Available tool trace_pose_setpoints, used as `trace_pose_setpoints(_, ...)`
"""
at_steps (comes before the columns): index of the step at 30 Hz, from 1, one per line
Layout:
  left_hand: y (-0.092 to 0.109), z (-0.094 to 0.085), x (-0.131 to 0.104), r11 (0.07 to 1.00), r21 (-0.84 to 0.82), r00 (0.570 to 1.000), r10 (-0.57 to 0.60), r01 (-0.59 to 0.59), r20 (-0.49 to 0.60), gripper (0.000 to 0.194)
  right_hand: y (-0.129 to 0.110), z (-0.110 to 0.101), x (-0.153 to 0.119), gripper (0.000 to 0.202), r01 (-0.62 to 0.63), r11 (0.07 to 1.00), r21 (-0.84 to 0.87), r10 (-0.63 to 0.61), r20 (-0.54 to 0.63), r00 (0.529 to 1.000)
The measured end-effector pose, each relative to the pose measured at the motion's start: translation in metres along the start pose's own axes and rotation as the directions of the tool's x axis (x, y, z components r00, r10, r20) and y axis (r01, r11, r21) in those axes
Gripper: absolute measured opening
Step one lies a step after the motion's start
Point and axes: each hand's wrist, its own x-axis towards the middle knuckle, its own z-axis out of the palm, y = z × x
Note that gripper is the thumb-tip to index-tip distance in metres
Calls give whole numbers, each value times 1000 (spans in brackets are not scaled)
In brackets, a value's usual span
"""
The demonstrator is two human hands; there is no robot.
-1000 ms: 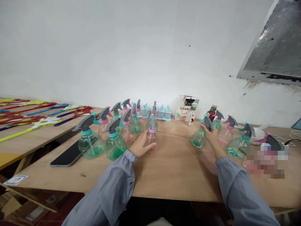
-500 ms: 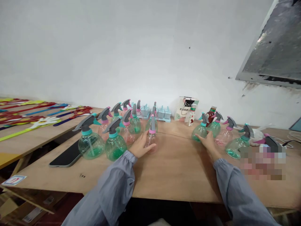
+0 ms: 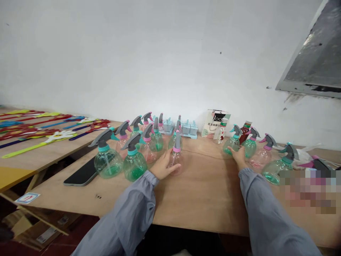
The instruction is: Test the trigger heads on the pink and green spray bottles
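Note:
My left hand (image 3: 164, 165) is curved round the left and front of a pink spray bottle (image 3: 176, 161) that stands upright on the wooden table (image 3: 202, 199); thumb and fingers are apart, with the bottle between them. At the right, my right hand (image 3: 238, 157) touches a green spray bottle (image 3: 231, 144), its thumb on the front and its other fingers partly hidden. Left of my left hand stand several green and pink bottles, the nearest a green one (image 3: 135, 165). A pink bottle (image 3: 261, 156) and a green bottle (image 3: 279, 167) are right of my right hand.
A black phone (image 3: 81, 173) lies at the left. Light blue moulds (image 3: 189, 128), a printed card box (image 3: 213, 124) and a red-brown bottle (image 3: 245, 131) stand near the wall. Colourful hand-shaped clappers (image 3: 58, 136) cover the left table. Cables and a blurred patch are at the right.
The view has shifted slightly, so most things appear further right. Both hands remain at the same bottles, with little visible movement against them.

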Motion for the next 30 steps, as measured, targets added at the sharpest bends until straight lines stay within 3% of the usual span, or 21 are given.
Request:
trace_pose_setpoints(3,2,-2,0,1000,-1,1000,16,-16,-8,80,-6,-1,-16,101,-4,1000,-15,3,-64,998)
trace_pose_setpoints(5,5,-3,-1,1000,9,1000,25,-24,-5,79,-14,-3,-34,100,-2,1000,-17,-1,-171,985)
trace_pose_setpoints(7,8,-3,-1,999,9,999,35,-36,15,78,-28,-6,-57,89,103,993,61,-87,-225,970)
trace_pose_setpoints(9,14,0,-1,999,6,998,47,-47,39,78,-47,-7,-83,74,291,933,210,-265,-146,953)
trace_pose_setpoints(11,22,5,-1,998,13,997,60,-61,57,81,-71,-8,-112,63,389,865,317,-414,13,910)
trace_pose_setpoints(12,26,8,-2,997,23,996,69,-71,60,83,-84,-9,-127,61,409,838,363,-473,106,875)
trace_pose_setpoints(14,37,17,-4,994,60,995,89,-92,49,87,-109,-11,-156,68,374,751,544,-608,351,712)
trace_pose_setpoints(15,42,23,-6,991,92,995,94,-97,38,88,-121,-12,-170,77,330,711,621,-659,424,622)
trace_pose_setpoints(17,51,33,-12,979,181,995,94,-95,14,86,-142,-15,-194,90,246,673,698,-696,485,529)
trace_pose_setpoints(19,58,40,-17,962,253,994,108,-108,11,80,-154,-17,-209,85,197,684,702,-676,508,533)
trace_pose_setpoints(22,58,42,-19,964,206,985,169,-168,12,73,-160,-18,-216,63,134,712,690,-616,520,592)
trace_pose_setpoints(24,51,37,-9,983,99,982,163,-153,-96,65,-160,-21,-213,56,73,715,696,-580,530,619)
trace_pose_setpoints(27,30,26,24,999,1,934,34,-36,-355,62,-163,-27,-207,50,-86,699,710,-516,584,627)
trace_pose_setpoints(30,5,24,67,998,-1,920,-57,61,-388,88,-170,-32,-206,43,-232,659,715,-485,641,595)
